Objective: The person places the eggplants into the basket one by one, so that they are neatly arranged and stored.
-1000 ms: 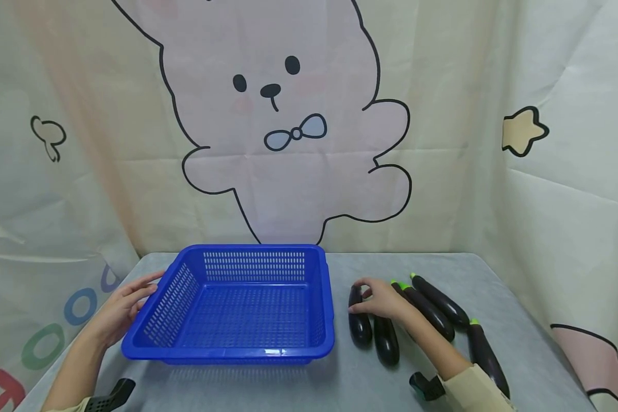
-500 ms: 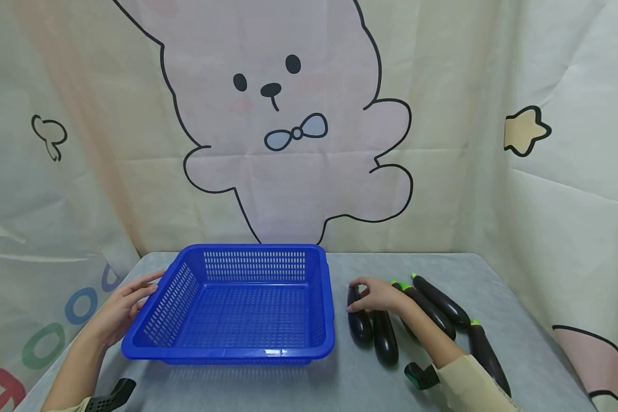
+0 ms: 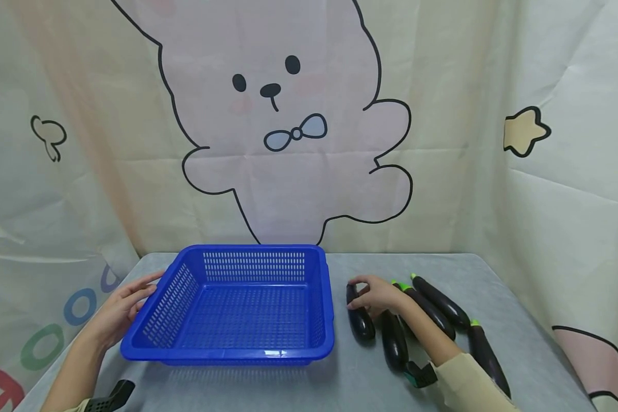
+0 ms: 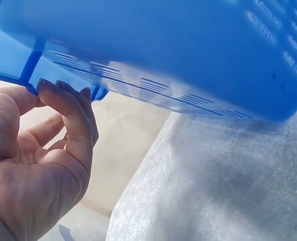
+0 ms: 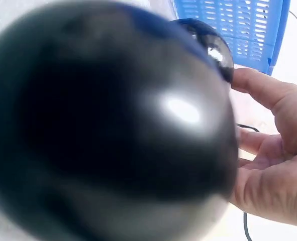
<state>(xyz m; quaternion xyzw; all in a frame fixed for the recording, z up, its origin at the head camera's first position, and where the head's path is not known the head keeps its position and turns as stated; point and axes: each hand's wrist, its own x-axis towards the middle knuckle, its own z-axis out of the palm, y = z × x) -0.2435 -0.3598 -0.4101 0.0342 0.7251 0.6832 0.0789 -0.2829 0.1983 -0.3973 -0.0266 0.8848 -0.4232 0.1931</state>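
My left hand [image 3: 115,315] is at the left side of the blue slotted basket [image 3: 237,353]. In the left wrist view, its thumb and curled fingers pinch the basket's rim [image 4: 32,68]. On the right, my right hand [image 3: 378,296] grips the upper end of a dark, glossy eggplant [image 3: 361,326], hiding its top. A second eggplant [image 3: 394,340] lies just right of it, its upper end under the hand. The right wrist view has a blurred eggplant [image 5: 113,125] filling its left side, with the gripped eggplant [image 5: 208,42] partly behind it.
Farther right lie several more eggplants with green stem ends, including one at the back [image 3: 440,300] and one near the right sleeve [image 3: 486,357]. They rest on a grey cloth-covered table [image 3: 350,383]. A printed curtain [image 3: 443,189] hangs behind the table.
The gripped eggplant has tilted, its top shifting slightly left with my right hand. The neighbouring eggplant has slid right, widening the gap at their lower ends. My left hand and the basket look still.
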